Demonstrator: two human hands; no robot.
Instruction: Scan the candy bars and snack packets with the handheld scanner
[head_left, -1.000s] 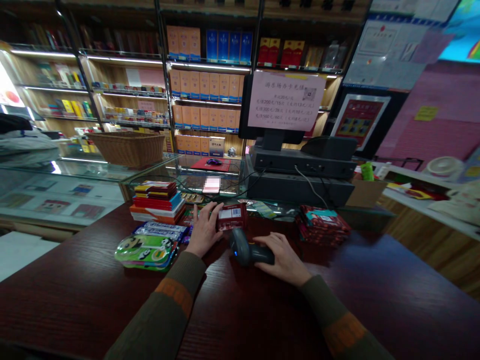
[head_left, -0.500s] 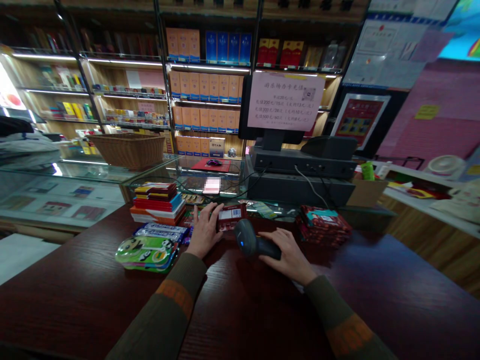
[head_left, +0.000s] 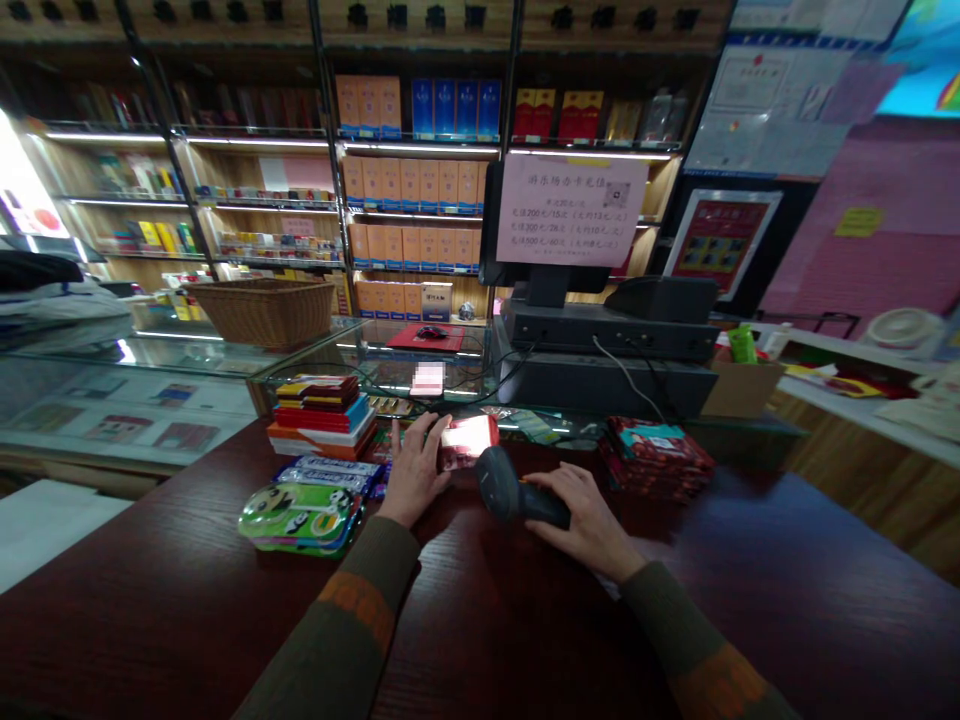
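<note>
My right hand is wrapped round the handle of a dark barcode scanner, whose head points at a dark red snack packet. White-red light from the scanner falls brightly on the packet's label. My left hand grips the packet by its left edge, just above the table; part of that edge is hidden by my fingers. Left of this hand lie green panda-print packs and blue-and-white wrapped bars. Behind them rises a stack of coloured boxes.
A stack of red packets stands on the right of the dark wooden table. Behind are a till monitor with a pink sign, a glass counter, a wicker basket and a phone-like object. Cables run across the glass.
The scanner's light has come on and brightens the packet's label. Both hands keep their grips; the whole view has shifted slightly.
</note>
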